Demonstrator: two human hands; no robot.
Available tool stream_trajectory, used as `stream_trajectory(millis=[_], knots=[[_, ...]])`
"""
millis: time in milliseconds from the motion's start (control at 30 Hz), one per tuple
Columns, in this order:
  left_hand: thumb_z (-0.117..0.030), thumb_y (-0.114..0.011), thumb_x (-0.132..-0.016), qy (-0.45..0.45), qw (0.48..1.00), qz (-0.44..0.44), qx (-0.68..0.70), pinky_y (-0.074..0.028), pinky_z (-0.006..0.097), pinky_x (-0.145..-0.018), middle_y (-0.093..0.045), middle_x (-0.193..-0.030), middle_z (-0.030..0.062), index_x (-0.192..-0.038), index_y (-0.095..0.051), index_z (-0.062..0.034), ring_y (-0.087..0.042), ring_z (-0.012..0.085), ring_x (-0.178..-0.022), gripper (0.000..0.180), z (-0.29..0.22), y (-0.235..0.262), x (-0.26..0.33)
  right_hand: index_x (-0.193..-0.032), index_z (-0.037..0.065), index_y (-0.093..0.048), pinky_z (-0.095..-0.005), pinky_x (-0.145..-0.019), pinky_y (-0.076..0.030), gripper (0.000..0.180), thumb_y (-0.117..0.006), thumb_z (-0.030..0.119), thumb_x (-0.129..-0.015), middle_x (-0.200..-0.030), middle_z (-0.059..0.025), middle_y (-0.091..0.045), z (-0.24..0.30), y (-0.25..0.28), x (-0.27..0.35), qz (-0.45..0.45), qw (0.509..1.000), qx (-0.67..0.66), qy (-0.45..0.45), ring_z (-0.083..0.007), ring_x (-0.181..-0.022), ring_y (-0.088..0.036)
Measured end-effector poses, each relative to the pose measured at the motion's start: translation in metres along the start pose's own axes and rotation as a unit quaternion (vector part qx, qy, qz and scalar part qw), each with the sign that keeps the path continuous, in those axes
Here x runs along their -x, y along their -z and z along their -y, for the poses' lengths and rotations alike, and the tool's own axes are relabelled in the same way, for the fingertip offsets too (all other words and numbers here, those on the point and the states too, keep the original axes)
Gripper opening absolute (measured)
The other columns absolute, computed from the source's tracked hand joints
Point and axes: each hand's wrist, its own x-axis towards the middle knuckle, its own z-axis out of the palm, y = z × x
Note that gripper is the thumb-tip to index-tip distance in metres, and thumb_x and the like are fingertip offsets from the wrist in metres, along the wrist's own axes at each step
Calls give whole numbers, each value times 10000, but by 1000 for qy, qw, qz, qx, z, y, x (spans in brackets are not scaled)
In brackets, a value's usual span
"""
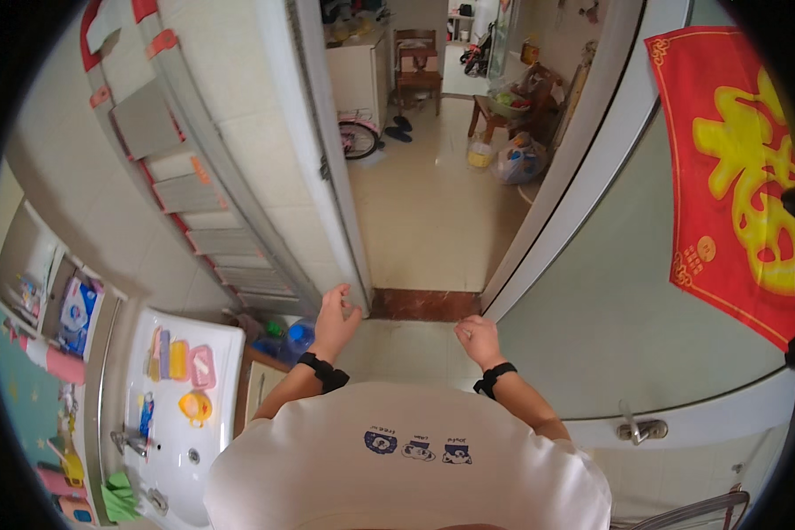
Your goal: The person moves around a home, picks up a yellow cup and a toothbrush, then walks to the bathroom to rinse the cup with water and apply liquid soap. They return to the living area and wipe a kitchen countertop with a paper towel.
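Observation:
I stand just inside a tiled room, facing an open doorway with a dark red threshold strip (424,305). My left hand (336,315) is raised with loosely curled fingers, close to the white door frame (327,177) on the left; whether it touches the frame I cannot tell. My right hand (478,339) hangs in front of me with the fingers curled in and nothing in it, near the edge of the open door (609,291). Both wrists wear black bands.
A white washbasin (181,415) with soap dishes, a yellow cup and a tap stands at lower left, shelves beyond it. A folding ladder (194,194) leans on the left wall. A red and yellow cloth hanging (733,168) covers the door. Chairs, bags and a small bicycle (358,137) lie beyond the doorway.

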Motion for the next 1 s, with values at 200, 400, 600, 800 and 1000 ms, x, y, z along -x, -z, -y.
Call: stream_trajectory(millis=[200, 400, 600, 800, 1000], knots=[[-114, -670, -797, 17, 997, 71, 32, -494, 348, -795, -513, -1115, 126, -1235, -468, -55, -572, 212, -896, 487, -10, -42, -69, -1219, 120, -583, -435, -878, -440, 438, -620, 101, -783, -1074, -110, -627, -42, 9, -36, -13, 998, 4, -64, -319, -973, -590], [-125, -642, -833, -83, 995, 48, 9, -507, 338, -739, -514, -1131, 141, -1240, -461, -51, -581, 226, -897, 451, 13, -86, -174, -1064, 107, -658, -431, -878, -448, 300, -630, 115, -766, -1016, -92, -642, -75, 6, -138, -5, 998, 29, -49, -306, -961, -599], [-92, -624, -847, -39, 988, 98, 115, -500, 334, -772, -519, -1173, 128, -1260, -449, -44, -603, 216, -912, 451, -4, -118, -289, -949, 115, -682, -439, -831, -481, 188, -655, 191, -779, -993, -87, -648, -88, 28, -256, 13, 997, 65, -48, -323, -918, -613], [-101, -626, -849, -54, 979, 138, 142, -511, 330, -778, -522, -1179, 137, -1256, -458, -52, -607, 218, -923, 444, -14, -153, -382, -966, 111, -684, -421, -809, -481, 180, -661, 175, -799, -1012, -83, -654, -102, 30, -346, 35, 997, 70, -9, -327, -892, -615], [-113, -622, -853, -3, 983, 132, 126, -511, 346, -792, -518, -1187, 157, -1272, -447, -62, -608, 233, -922, 456, -6, -185, -455, -1191, 120, -610, -414, -829, -490, 400, -665, 157, -797, -1095, -122, -643, -133, 9, -443, 30, 994, 103, 11, -308, -935, -620]])
